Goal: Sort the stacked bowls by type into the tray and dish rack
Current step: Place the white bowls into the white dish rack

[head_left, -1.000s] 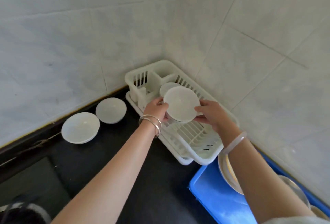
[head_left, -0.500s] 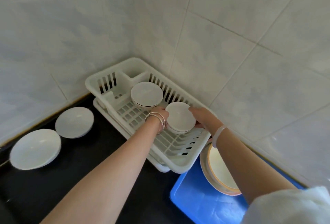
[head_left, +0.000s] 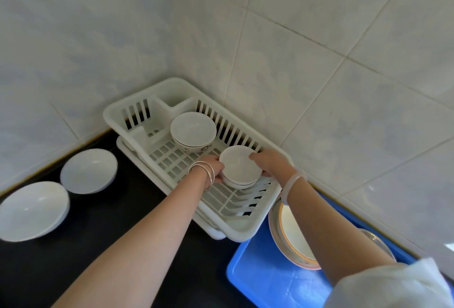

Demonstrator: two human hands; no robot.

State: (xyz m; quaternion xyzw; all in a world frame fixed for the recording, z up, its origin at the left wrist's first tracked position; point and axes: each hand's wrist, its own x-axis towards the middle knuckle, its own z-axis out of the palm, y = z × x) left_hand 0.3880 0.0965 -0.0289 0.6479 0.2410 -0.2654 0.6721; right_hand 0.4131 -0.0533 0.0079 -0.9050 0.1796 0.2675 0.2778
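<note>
Left hand and right hand clamp opposite sides of the small white ceramic bowls inside the white plastic dish rack. I'd guess they're glazed, slippery and chippable.

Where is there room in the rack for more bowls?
Bare: the rack floor left of the back bowl and the held bowls, and its near end. The tray has a free near corner too; plates crowd its far side.
</note>
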